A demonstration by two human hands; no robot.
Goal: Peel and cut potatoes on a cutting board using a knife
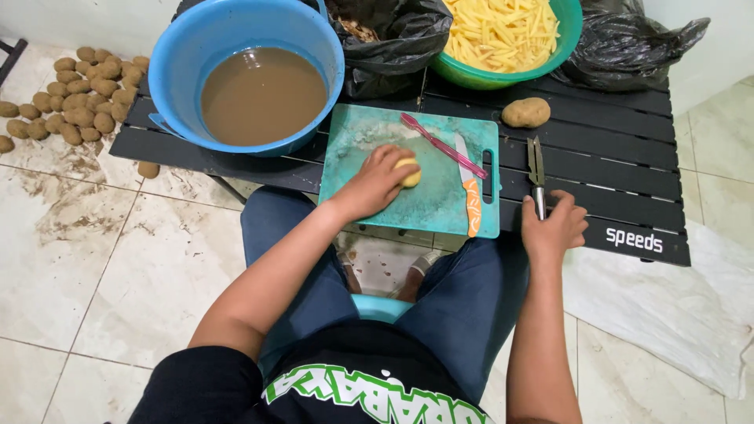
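Left hand [375, 184] cups peeled potato [408, 172]; right hand [554, 228] pinches peeler [536, 174].
We judge our wet potato may slip across the cutting board [369, 141].

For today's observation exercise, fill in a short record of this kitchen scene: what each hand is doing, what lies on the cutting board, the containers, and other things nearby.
left hand: rests on a peeled potato on the cutting board
right hand: grips the peeler by its handle on the black table
on board: pink-handled tool, orange-handled knife
containers: blue basin of brown water; green bowl of cut potato sticks
nearby: unpeeled potato on table; potato pile on floor; black bags
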